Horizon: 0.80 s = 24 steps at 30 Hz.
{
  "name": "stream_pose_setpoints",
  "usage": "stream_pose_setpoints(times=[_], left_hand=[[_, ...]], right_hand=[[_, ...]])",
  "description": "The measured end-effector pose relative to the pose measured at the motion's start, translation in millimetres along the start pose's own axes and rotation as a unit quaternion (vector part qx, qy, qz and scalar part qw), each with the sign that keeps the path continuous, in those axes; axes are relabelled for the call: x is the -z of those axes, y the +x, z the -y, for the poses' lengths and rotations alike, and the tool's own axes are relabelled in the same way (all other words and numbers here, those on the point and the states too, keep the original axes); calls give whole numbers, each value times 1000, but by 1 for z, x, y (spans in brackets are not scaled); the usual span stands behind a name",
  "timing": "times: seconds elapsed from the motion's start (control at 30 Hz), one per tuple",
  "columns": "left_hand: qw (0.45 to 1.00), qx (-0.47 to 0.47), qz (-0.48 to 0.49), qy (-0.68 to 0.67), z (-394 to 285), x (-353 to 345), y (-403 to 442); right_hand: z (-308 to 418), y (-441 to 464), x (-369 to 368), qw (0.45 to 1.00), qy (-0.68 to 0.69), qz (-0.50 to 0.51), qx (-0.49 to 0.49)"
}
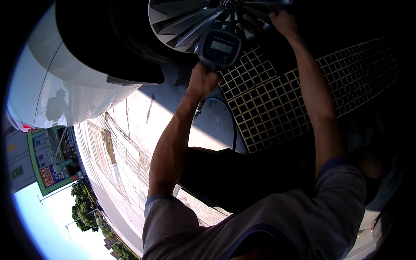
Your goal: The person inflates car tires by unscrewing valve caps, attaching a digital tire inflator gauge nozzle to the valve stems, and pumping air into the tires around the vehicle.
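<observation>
My left hand (203,81) is wrapped round the handle of a digital tire inflator (220,48), its dark round-cornered body and small lit display facing up at me. The inflator is in front of the lower part of a silver multi-spoke car wheel (184,21). A hose with a metal fitting (199,108) hangs below this hand. At the wheel's right edge, my right hand (284,24) has its fingers bent inward. Deep shadow hides the fingertips and whatever they hold there.
The white car body (73,86) curves along the left. A yellowish floor grate (264,108) lies under my right arm. Blue-and-dark hose (225,104) loops over the concrete floor (125,143), which is sunlit at left. Buildings and trees stand outside.
</observation>
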<state>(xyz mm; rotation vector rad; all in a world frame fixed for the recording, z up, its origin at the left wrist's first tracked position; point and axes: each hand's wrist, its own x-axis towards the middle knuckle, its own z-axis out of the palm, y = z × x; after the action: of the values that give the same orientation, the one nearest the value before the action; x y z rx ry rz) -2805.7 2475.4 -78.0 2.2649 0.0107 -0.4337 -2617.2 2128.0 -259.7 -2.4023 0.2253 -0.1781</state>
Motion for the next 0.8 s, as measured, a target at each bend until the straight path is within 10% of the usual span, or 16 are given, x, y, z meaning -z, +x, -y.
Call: stream_pose_setpoints(times=[0.8], left_hand=[[999,-16,-15,25,-12,2,-13]], right_hand=[[-11,4,-7,999,-19,-26,42]])
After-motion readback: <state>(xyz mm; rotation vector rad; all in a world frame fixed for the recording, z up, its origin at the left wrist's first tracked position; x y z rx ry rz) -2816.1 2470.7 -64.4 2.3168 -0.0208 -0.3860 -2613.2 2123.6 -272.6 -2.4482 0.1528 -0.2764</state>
